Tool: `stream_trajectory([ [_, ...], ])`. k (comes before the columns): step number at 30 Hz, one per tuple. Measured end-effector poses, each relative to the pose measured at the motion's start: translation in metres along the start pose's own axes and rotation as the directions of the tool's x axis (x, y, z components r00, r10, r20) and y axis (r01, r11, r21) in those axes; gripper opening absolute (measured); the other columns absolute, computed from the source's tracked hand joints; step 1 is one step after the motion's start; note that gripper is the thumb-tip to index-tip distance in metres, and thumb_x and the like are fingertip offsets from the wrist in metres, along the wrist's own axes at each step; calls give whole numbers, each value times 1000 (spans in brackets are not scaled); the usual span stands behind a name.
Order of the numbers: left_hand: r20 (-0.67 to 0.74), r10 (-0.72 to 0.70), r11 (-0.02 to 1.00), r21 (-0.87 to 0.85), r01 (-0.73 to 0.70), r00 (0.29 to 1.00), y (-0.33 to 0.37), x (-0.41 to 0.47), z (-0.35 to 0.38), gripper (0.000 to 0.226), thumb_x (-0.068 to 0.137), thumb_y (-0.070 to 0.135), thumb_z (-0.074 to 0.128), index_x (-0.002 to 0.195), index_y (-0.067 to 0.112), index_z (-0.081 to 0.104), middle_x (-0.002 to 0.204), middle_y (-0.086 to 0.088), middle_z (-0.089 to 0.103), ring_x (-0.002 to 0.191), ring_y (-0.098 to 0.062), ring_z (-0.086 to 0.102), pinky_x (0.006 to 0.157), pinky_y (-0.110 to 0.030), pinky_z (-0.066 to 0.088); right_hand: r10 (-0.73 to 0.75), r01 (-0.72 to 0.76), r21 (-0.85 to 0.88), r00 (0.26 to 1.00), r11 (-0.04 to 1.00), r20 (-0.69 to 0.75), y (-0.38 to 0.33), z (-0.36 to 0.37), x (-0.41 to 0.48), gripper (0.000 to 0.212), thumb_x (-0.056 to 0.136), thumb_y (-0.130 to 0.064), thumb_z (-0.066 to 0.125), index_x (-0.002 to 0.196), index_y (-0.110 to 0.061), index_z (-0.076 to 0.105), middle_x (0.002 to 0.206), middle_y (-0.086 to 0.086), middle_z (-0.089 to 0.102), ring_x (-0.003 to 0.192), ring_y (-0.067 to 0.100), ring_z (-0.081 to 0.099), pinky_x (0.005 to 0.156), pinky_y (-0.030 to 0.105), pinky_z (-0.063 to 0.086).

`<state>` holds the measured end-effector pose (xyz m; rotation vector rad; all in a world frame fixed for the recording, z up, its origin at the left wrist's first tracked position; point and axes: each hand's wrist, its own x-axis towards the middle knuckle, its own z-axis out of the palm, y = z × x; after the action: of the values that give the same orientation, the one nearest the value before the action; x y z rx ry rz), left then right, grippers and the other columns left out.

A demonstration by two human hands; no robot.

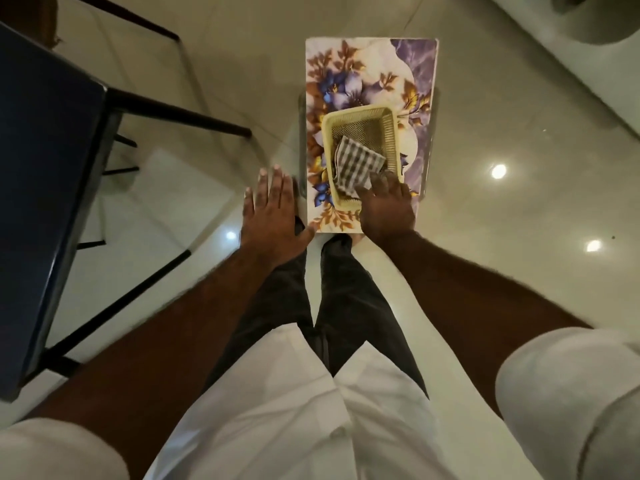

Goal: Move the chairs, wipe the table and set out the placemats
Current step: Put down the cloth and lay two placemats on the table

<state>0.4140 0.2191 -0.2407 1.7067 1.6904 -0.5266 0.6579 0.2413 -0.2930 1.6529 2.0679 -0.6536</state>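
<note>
The basket (367, 131) takes up the near half of the floral table (367, 64), whose far half is free; the checked cloth (356, 157) fills the basket's near-left part. Left, the black legs (180, 115) of the dark blue table (45, 168) jut toward it, leaving a narrow floor gap. Right, the floor (519, 220) lies open.

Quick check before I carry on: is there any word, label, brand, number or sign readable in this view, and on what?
None can be read.
The rectangular floral placemat in purple, blue and gold carries only a flower print.
The pale yellow plastic basket, the grey checked cloth in it and the dark blue top on black metal legs show no lettering.
</note>
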Motion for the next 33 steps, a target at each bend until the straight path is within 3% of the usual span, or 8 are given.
stream_trajectory([
  [9, 44, 7, 995, -100, -3, 999, 46, 40, 13, 116, 99, 74, 58, 174, 12, -4, 183, -13, -6, 169, -36, -3, 136, -57, 6, 111, -57, 213, 962, 975, -249, 27, -22, -3, 43, 98, -29, 61, 136, -12, 72, 141, 18, 69, 129, 45, 63, 106, 61, 56],
  [13, 94, -130, 942, -298, 152, 987, 59, 70, 16, 108, 87, 77, 63, 168, 21, 20, 163, -10, 50, 149, -38, 50, 123, -60, 42, 313, -232, 365, 932, 902, -181, 42, -19, -6, 41, 102, -30, 65, 140, -14, 70, 140, 13, 70, 127, 39, 64, 103, 55, 57],
  [15, 106, -148, 901, -396, 178, 983, 61, 84, 24, 107, 81, 80, 58, 164, 28, 16, 154, -7, 61, 139, -37, 61, 116, -60, 50, 384, -312, 410, 917, 857, -106, 52, -12, -8, 41, 104, -31, 65, 142, -16, 69, 143, 10, 69, 131, 35, 63, 108, 53, 55],
  [21, 157, -214, 826, -498, 265, 964, 60, 121, 56, 102, 73, 75, 54, 155, 37, 7, 147, -8, 65, 132, -41, 66, 111, -63, 52, 439, -354, 495, 896, 793, -62, 71, 11, -27, 40, 106, -30, 65, 143, -15, 68, 141, 12, 68, 129, 36, 64, 108, 50, 54],
  [26, 203, -191, 769, -577, 275, 960, 84, 102, 25, 104, 94, 53, 65, 166, 25, -4, 149, -16, 60, 136, -38, 61, 117, -56, 50, 434, -371, 509, 901, 776, -5, 67, 18, -34, 40, 108, -31, 63, 144, -15, 67, 141, 13, 69, 129, 36, 65, 109, 49, 54],
  [28, 184, -201, 752, -600, 272, 962, 82, 103, 25, 107, 92, 69, 63, 168, 28, 0, 152, -15, 57, 138, -40, 59, 118, -55, 49, 446, -393, 521, 895, 758, 26, 66, 23, -37, 42, 109, -32, 63, 148, -16, 65, 145, 12, 67, 133, 35, 63, 112, 49, 52],
  [30, 170, -222, 750, -599, 279, 960, 75, 107, 30, 127, 68, 102, 50, 166, 43, -5, 157, -11, 56, 139, -41, 59, 118, -59, 48, 470, -428, 538, 880, 726, 65, 67, 28, -39, 44, 109, -31, 63, 151, -17, 62, 148, 11, 64, 136, 34, 61, 114, 47, 50],
  [33, 164, -165, 734, -638, 232, 973, 76, 91, 8, 125, 72, 81, 63, 172, 37, 0, 164, -6, 52, 146, -37, 55, 123, -59, 44, 507, -469, 569, 856, 675, 104, 71, 33, -42, 44, 108, -29, 63, 150, -17, 61, 148, 12, 64, 135, 34, 61, 114, 46, 49],
])
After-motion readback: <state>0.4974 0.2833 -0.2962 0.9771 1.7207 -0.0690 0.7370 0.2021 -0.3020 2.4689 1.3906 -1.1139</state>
